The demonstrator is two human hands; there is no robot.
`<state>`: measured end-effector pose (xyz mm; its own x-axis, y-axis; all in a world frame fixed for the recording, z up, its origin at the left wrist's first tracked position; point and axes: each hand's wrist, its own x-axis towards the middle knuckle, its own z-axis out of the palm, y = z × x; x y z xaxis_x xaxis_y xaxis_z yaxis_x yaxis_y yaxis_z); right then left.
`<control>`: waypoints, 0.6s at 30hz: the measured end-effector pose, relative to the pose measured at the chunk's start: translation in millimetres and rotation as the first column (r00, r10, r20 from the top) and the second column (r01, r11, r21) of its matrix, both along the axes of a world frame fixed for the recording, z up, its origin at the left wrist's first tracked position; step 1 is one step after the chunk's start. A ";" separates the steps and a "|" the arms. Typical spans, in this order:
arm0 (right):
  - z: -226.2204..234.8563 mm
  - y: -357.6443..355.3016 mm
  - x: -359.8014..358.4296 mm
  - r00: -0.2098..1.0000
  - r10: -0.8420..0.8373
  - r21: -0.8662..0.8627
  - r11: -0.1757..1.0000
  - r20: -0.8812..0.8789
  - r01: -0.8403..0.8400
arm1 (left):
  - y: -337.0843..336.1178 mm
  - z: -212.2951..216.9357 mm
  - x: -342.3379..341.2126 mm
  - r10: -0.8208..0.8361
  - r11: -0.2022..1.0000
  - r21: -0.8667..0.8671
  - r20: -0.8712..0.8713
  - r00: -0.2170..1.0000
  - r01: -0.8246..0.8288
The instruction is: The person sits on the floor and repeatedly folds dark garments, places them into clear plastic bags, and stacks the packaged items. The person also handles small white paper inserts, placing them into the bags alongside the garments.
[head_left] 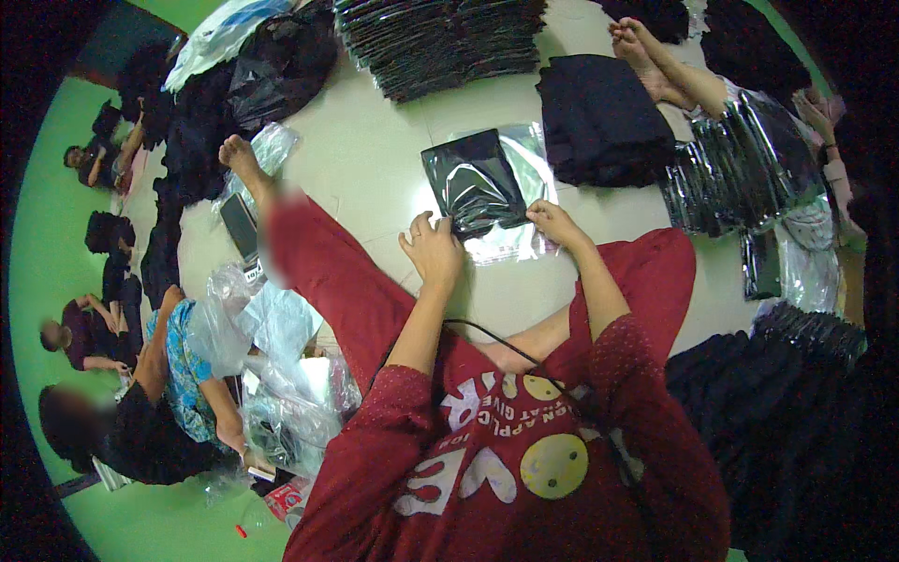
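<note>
A folded black garment in glossy clear plastic (478, 178) lies on the pale floor in front of me. It rests over another clear plastic bag (532, 155), which shows past its right and near edges. My left hand (434, 251) is at the near left corner, thumb and forefinger closed on the plastic edge, the other fingers loosely bent. With thumb and fingertips, my right hand (555, 225) pinches the near right corner. Creases run across the near part of the package between my hands.
Bagged black garments form a tall stack (440, 47) ahead. A folded black cloth pile (604, 122) and glossy packages (726, 173) stand at right, near another person's feet (646, 61). Loose clear bags (290, 403) lie at left, where a person in black (150, 431) sits.
</note>
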<state>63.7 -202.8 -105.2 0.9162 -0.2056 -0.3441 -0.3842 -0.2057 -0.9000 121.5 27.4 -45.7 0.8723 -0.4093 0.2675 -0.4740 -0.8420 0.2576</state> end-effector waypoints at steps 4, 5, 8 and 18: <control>-9.0 1.1 -1.7 0.997 0.011 0.024 1.000 0.078 -0.013 | -28.4 1.4 -5.2 -0.537 0.842 0.001 0.091 0.839 0.539; -11.9 2.2 0.1 0.993 0.013 0.042 0.999 0.114 -0.017 | -39.7 -1.5 -4.0 -0.597 0.801 0.015 0.086 0.798 0.598; -16.7 -0.6 -1.3 1.000 0.020 0.068 0.997 0.013 -0.021 | -59.7 -14.0 0.9 -0.602 0.793 0.113 -0.008 0.798 0.599; 59.0 -36.6 -22.1 0.999 -0.008 0.001 1.000 -0.036 0.008 | -61.7 -13.8 0.1 -0.493 0.841 0.221 -0.063 0.868 0.494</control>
<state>41.6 -239.4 -46.1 0.9013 -0.2124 -0.3775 -0.4184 -0.2010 -0.8858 121.6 -34.2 -59.5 0.5397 -0.8340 0.1151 -0.8417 -0.5316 0.0947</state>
